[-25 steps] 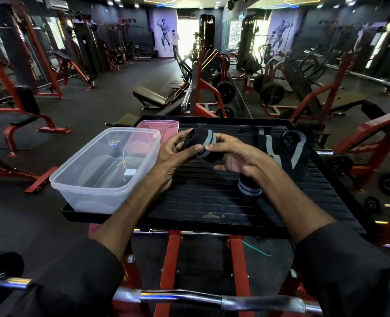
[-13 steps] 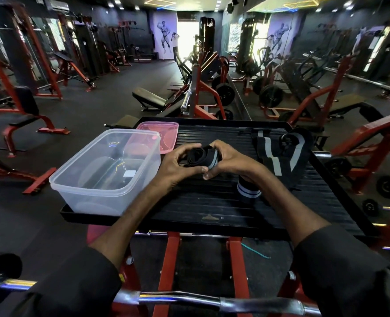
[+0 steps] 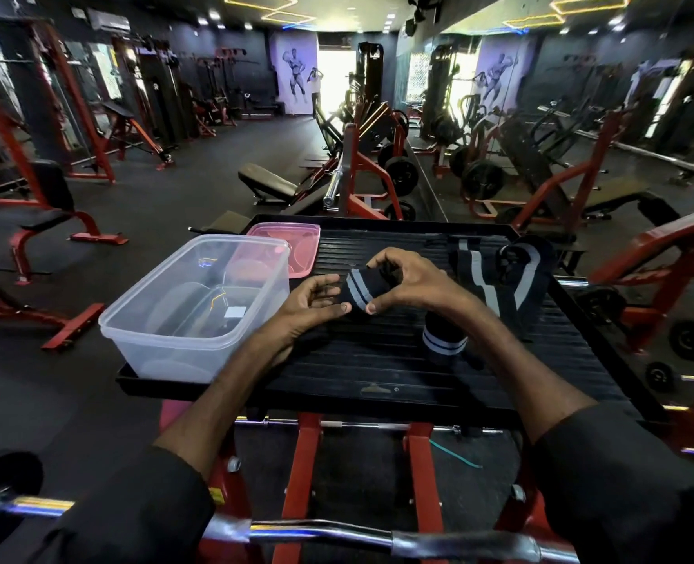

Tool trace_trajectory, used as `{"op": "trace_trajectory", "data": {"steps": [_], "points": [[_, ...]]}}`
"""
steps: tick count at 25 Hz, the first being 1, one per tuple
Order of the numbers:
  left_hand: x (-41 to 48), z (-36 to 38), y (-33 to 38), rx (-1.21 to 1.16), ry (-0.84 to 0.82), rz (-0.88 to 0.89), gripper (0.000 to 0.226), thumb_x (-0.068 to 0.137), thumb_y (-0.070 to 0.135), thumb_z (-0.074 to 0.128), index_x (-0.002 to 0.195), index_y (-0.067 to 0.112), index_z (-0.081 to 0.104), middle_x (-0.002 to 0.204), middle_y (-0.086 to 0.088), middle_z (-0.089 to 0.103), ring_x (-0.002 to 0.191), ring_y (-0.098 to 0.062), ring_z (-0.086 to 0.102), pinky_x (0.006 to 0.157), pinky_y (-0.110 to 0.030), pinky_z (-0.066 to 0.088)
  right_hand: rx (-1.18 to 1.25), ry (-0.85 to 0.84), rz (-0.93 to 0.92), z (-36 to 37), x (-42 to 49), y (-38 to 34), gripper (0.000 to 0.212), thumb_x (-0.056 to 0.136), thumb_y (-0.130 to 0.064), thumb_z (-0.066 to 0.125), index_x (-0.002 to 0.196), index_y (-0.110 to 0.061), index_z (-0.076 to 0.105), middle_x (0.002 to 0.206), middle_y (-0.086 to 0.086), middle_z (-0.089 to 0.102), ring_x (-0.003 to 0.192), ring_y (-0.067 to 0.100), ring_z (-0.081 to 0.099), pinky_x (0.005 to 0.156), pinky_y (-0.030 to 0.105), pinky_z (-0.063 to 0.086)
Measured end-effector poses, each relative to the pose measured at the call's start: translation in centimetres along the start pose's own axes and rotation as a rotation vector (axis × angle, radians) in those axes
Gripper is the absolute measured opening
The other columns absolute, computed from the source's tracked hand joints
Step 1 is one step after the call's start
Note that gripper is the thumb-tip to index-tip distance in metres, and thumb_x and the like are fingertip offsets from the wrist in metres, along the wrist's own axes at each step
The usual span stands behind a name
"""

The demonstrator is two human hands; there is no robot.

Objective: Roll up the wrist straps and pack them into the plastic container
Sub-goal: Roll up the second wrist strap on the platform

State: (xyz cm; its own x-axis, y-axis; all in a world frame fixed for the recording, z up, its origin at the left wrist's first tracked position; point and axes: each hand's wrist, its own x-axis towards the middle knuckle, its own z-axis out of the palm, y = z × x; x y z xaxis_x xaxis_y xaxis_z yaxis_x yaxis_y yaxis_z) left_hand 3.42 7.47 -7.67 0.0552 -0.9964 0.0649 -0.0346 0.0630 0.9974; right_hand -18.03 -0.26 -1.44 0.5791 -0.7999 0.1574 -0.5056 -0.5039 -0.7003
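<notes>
A rolled black wrist strap [image 3: 360, 294] with grey stripes is pinched between my left hand [image 3: 314, 303] and my right hand [image 3: 406, 280] above the black ribbed platform [image 3: 377, 360]. The clear plastic container [image 3: 198, 307] stands at the platform's left edge, just left of my left hand, and appears to hold nothing. A second rolled strap [image 3: 443, 339] stands on the platform under my right forearm. Unrolled black straps [image 3: 496, 278] with grey stripes lie at the platform's far right.
A pink lid [image 3: 296, 246] lies behind the container. A chrome barbell [image 3: 296, 535] crosses the bottom of the view in front of me. Red gym machines and benches surround the platform on a dark floor.
Both hands turned the rolled strap: it showed its coiled end half a second ago and now shows its striped side. The hands stayed over the platform's middle.
</notes>
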Motion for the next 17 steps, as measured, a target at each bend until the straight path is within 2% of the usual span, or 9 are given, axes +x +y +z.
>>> {"op": "trace_trajectory", "data": {"steps": [2,4,6,8,10,12,13,15,17], "points": [[-0.1,0.0,0.1,0.016,0.01,-0.019,0.059,0.081,0.018,0.08,0.134,0.024,0.055,0.13,-0.001,0.06,0.116,-0.008,0.061,0.092,-0.021,0.048,-0.05,-0.016,0.003,0.1,-0.1,-0.1,0.072,0.054,-0.039,0.093,0.119,-0.034,0.063,0.125,-0.009,0.065,0.119,0.012,0.057,0.11,0.058,0.038],[-0.3,-0.1,0.3,0.014,0.016,-0.04,0.056,0.081,0.027,0.077,0.133,0.029,0.055,0.13,0.003,0.062,0.119,-0.006,0.059,0.098,-0.027,0.045,-0.151,-0.019,0.021,0.4,-0.2,-0.3,0.084,0.058,-0.043,0.091,0.133,-0.035,0.054,0.139,-0.008,0.058,0.13,0.015,0.049,0.111,0.057,0.032],[-0.3,0.0,0.3,0.013,0.011,-0.055,0.06,0.077,0.033,0.075,0.133,0.031,0.054,0.133,0.004,0.061,0.125,-0.008,0.056,0.104,-0.032,0.043,-0.363,-0.076,0.022,1.5,-0.3,-0.3,0.084,0.067,-0.041,0.087,0.14,-0.036,0.046,0.141,-0.005,0.052,0.134,0.023,0.042,0.102,0.049,0.027],[-0.4,0.5,-0.1,0.037,-0.01,-0.047,0.066,0.078,0.027,0.077,0.138,0.026,0.051,0.137,-0.001,0.057,0.128,-0.011,0.055,0.102,-0.029,0.045,-0.501,-0.153,0.005,2.4,-0.4,-0.1,0.078,0.075,-0.038,0.082,0.142,-0.037,0.043,0.139,-0.002,0.049,0.132,0.025,0.04,0.093,0.044,0.024],[-0.5,1.3,-0.6,0.082,-0.028,-0.038,0.075,0.074,0.024,0.08,0.142,0.023,0.048,0.14,-0.006,0.054,0.129,-0.017,0.055,0.103,-0.029,0.046,-0.405,-0.175,0.039,1.6,-0.6,0.0,0.077,0.077,-0.037,0.081,0.143,-0.039,0.042,0.139,-0.004,0.051,0.134,0.025,0.041,0.098,0.046,0.024],[-0.3,2.1,-0.7,0.136,-0.055,-0.03,0.083,0.069,0.026,0.078,0.144,0.019,0.044,0.141,-0.007,0.052,0.13,-0.019,0.052,0.107,-0.029,0.043,-0.24,-0.159,0.084,-0.9,-1.1,0.3,0.085,0.07,-0.047,0.082,0.143,-0.043,0.039,0.137,-0.008,0.053,0.134,0.025,0.043,0.111,0.059,0.028],[-0.1,2.5,-0.7,0.153,-0.071,-0.024,0.086,0.068,0.026,0.078,0.146,0.018,0.042,0.142,-0.007,0.05,0.131,-0.019,0.05,0.108,-0.028,0.042,-0.197,-0.152,0.113,-2.5,-1.6,0.9,0.092,0.065,-0.053,0.082,0.144,-0.045,0.037,0.137,-0.009,0.052,0.135,0.026,0.043,0.112,0.062,0.031],[0.5,3.2,-0.4,0.183,-0.096,-0.02,0.089,0.069,0.021,0.08,0.148,0.015,0.039,0.142,-0.006,0.048,0.132,-0.018,0.046,0.108,-0.026,0.04,-0.158,-0.22,0.203,-5.6,-2.9,2.1,0.103,0.068,-0.045,0.087,0.152,-0.042,0.028,0.148,-0.002,0.046,0.142,0.028,0.037,0.116,0.058,0.034],[1.2,3.9,0.0,0.233,-0.148,-0.022,0.08,0.077,0.01,0.083,0.145,0.014,0.04,0.136,-0.003,0.052,0.129,-0.015,0.048,0.104,-0.02,0.041,-0.177,-0.363,0.303,-7.1,-4.3,3.6,0.11,0.072,-0.035,0.089,0.157,-0.038,0.019,0.158,0.005,0.036,0.147,0.028,0.035,0.118,0.051,0.035]]}}
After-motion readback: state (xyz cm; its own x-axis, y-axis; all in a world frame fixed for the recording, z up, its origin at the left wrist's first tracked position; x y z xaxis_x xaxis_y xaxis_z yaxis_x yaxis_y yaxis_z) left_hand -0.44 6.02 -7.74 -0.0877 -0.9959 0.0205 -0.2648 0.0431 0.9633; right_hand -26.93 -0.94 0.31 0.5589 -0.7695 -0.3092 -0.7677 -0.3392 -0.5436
